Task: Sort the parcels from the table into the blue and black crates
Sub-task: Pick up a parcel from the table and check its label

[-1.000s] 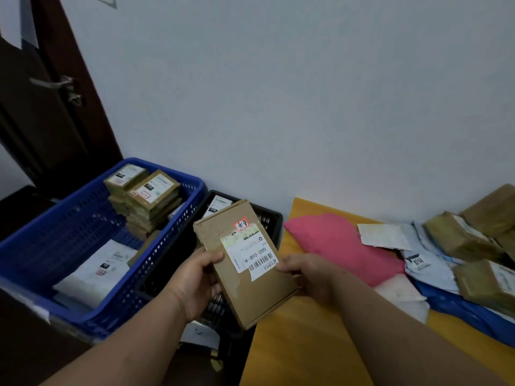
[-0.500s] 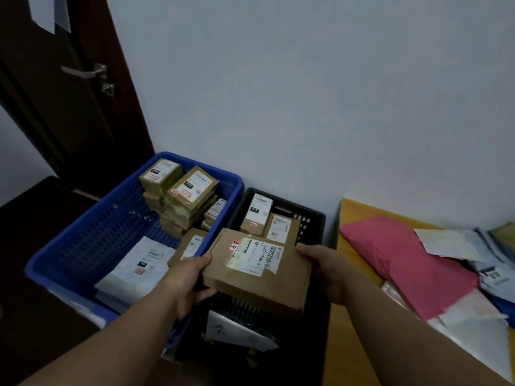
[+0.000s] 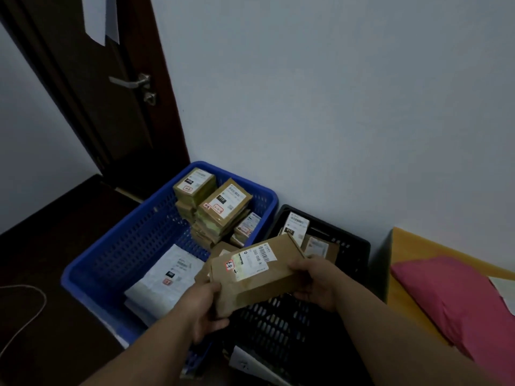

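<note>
— Both hands have carried the brown cardboard parcel [image 3: 252, 271] off the table side and over to the crates; half a second ago it sat level, now its right end is tipped up and its left end down

— Who has hold of it?

— Left hand [image 3: 207, 310] grips the low near-left corner, fingers curled under and thumb against the front edge. Right hand [image 3: 316, 282] clasps the right end, fingers wrapped round the far side. Neither is letting go yet

— Where does it hang, exactly?

— Above the seam between the blue crate [image 3: 111, 263] and the black crate [image 3: 359, 246], label facing up. From this angle I cannot tell which crate it is meant for

— What's already sorted?

— Blue holds 2 stacks of small taped boxes [image 3: 220, 207] at the back and a white mailer [image 3: 170, 277] in front. Black holds at least 2 labelled boxes [image 3: 296, 225] at its far end

— So the task?

— My guess is this parcel is near its drop, with more left: a pink mailer [image 3: 446, 296] lies on the yellow table [image 3: 412, 240] at the right
</note>
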Available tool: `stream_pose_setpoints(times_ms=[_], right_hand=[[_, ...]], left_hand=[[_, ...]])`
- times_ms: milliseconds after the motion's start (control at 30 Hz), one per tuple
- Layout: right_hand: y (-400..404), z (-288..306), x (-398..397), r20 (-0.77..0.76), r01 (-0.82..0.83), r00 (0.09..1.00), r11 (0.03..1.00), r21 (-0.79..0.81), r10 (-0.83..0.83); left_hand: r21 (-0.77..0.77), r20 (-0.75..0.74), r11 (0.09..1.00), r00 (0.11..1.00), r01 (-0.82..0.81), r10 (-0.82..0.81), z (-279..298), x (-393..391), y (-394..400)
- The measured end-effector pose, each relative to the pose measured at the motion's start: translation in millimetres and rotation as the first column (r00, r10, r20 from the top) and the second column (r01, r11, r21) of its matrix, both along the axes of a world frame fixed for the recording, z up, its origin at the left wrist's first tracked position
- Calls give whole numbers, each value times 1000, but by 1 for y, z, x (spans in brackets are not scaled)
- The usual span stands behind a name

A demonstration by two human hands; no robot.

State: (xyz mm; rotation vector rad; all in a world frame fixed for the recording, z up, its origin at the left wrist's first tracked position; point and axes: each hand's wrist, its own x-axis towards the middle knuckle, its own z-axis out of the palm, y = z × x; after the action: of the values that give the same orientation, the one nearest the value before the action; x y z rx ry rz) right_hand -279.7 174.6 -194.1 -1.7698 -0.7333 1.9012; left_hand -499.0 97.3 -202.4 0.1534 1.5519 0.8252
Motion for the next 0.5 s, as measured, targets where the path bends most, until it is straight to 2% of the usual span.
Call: stream_pose_setpoints(times_ms=[100,300,400,500], right_hand=[[17,-8,-17,39,-78,996,996,-42,80],[37,-34,-79,68,-202,975,971,-129,212],[45,-57,-120,85,-149,983,978,-149,163],[46,-78,-161,91,-36,994,983,-182,54]], left_hand=[[-22,-3,1000,1000,14,-14,-9,-14,1],[-96,52,992,995,-82,87,-39,-72,1],[-159,99,981,987,-114,130,-57,-111,12],[-213,138,975,986,-64,95,-78,-150,26]])
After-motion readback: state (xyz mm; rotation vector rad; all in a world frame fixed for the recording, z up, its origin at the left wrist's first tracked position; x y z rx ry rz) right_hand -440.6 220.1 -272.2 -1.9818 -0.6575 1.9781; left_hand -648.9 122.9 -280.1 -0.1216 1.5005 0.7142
